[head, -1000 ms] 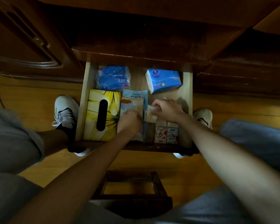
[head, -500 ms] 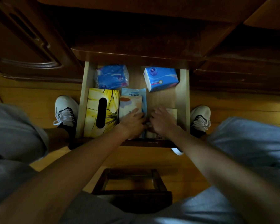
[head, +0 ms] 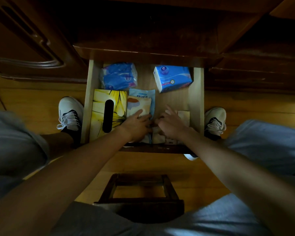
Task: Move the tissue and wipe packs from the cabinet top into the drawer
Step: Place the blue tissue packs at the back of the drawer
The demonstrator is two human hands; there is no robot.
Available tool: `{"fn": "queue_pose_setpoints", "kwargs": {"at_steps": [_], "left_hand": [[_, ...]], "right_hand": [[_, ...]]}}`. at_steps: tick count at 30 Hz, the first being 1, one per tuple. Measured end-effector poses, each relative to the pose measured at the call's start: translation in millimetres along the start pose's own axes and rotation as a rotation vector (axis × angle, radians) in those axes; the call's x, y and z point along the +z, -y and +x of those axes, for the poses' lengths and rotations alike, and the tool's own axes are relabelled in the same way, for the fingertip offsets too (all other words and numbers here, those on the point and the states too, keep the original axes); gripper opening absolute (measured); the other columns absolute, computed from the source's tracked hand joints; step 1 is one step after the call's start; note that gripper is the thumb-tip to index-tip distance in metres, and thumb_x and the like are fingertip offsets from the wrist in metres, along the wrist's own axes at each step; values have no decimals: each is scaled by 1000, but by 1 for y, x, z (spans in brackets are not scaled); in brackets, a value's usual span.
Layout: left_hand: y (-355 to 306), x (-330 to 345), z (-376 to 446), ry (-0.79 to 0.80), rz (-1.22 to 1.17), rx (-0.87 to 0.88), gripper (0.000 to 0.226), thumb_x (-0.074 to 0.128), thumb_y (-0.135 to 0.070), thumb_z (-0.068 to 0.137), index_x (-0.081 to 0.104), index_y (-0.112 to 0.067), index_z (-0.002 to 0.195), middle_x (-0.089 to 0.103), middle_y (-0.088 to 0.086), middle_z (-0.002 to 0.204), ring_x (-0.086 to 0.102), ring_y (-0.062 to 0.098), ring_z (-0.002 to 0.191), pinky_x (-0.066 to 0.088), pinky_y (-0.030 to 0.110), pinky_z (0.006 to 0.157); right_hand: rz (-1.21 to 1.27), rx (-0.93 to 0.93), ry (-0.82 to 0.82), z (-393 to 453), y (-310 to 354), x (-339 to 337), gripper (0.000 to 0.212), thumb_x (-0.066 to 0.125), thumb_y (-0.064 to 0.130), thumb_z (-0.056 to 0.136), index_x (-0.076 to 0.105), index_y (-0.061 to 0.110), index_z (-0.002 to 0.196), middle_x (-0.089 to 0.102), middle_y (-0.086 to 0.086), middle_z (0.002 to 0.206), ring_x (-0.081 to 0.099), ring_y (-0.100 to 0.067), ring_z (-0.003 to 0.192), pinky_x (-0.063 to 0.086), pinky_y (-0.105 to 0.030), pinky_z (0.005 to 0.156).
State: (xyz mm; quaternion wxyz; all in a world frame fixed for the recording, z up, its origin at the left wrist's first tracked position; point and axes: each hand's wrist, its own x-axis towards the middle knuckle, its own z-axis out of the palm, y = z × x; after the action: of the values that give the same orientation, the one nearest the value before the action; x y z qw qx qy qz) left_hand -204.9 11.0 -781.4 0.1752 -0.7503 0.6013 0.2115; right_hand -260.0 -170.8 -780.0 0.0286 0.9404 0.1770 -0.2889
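The open wooden drawer [head: 196, 92] holds a yellow flowered tissue box [head: 99, 108], a clear bag of blue tissue packs [head: 119, 75] at the back left, a blue-and-white tissue pack [head: 173, 79] at the back right, and a pale wipe pack [head: 139, 103] lying on a light-blue pack [head: 144, 93]. My left hand [head: 136, 124] rests flat on the wipe pack's near end. My right hand [head: 172, 123] hovers, fingers loosely spread, over small pale tissue packs [head: 157, 136] at the drawer's front right. A beige pack [head: 184, 114] peeks out beyond it.
The dark cabinet top [head: 148, 36] overhangs the drawer's back. A dark wooden stool [head: 140, 189] stands between my knees on the wood floor. My white shoes [head: 70, 113] flank the drawer on both sides.
Both hands slid toward the drawer's front. The right hand let go of the small pale pack it was pinching, and its fingers are now spread above the small packs.
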Motion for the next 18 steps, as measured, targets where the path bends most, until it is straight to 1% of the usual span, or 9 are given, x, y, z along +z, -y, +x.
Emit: {"fn": "queue_pose_setpoints", "kwargs": {"at_steps": [2, 4, 7, 9, 11, 13, 14, 16, 18], "left_hand": [[2, 4, -3, -73, -15, 7, 49, 48, -32, 96, 44, -29, 145, 33, 8, 159, 16, 27, 151, 15, 53, 120], [2, 8, -5, -104, -25, -4, 50, 51, -31, 93, 47, -24, 143, 34, 8, 158, 20, 27, 150, 18, 52, 118], [1, 11, -2, -114, -38, -39, 56, 51, -33, 92, 42, -17, 146, 35, 10, 158, 23, 27, 149, 18, 52, 118], [-2, 12, 0, -128, -72, -60, 61, 51, -33, 92, 36, -14, 148, 38, 12, 156, 25, 28, 149, 18, 53, 118], [-5, 12, 0, -143, -89, -50, 65, 52, -34, 92, 31, -16, 151, 40, 13, 155, 27, 30, 147, 20, 56, 117], [-8, 12, -1, -137, -60, -37, 64, 52, -34, 92, 31, -22, 151, 39, 12, 155, 26, 32, 147, 20, 58, 116], [-8, 12, -1, -119, -50, -33, 61, 52, -35, 93, 34, -25, 150, 37, 12, 155, 24, 32, 147, 19, 59, 116], [-8, 11, 1, -90, -55, -30, 53, 51, -35, 95, 43, -31, 147, 37, 8, 156, 22, 31, 148, 18, 59, 116], [-8, 8, 5, -95, -58, -23, 46, 50, -35, 96, 50, -35, 142, 43, 5, 152, 26, 31, 146, 21, 57, 115]], "right_hand": [[0, 45, -50, 0, 6, 6, 34, 60, 26, 97, 65, 13, 127, 69, -10, 124, 48, -28, 134, -4, -53, 125], [-7, 74, -80, -3, 7, 11, 36, 62, 33, 96, 64, 12, 126, 70, -12, 119, 50, -31, 132, 1, -49, 126], [-56, 83, -162, -9, 2, 16, 37, 62, 38, 94, 69, 14, 121, 70, -10, 115, 53, -32, 124, 16, -49, 123], [-107, 41, -183, -10, 2, 16, 38, 64, 42, 92, 73, 13, 116, 71, -9, 111, 55, -33, 118, 21, -50, 121], [-133, -5, -176, -10, 2, 17, 44, 63, 50, 91, 73, 13, 113, 73, -7, 105, 56, -30, 115, 18, -49, 121], [-44, -1, -218, -10, -4, 17, 52, 67, 54, 87, 69, 11, 117, 72, -10, 111, 55, -30, 122, 13, -47, 123], [19, 3, -250, -12, -8, 16, 53, 70, 51, 85, 68, 10, 118, 71, -12, 115, 53, -30, 126, 14, -48, 124], [89, -11, -308, -18, -19, 15, 46, 73, 40, 83, 68, 11, 118, 68, -11, 122, 51, -30, 130, 23, -48, 122], [31, -14, -300, -24, -27, 14, 38, 67, 34, 88, 71, 13, 119, 66, -8, 130, 48, -28, 134, 30, -46, 117]]}}
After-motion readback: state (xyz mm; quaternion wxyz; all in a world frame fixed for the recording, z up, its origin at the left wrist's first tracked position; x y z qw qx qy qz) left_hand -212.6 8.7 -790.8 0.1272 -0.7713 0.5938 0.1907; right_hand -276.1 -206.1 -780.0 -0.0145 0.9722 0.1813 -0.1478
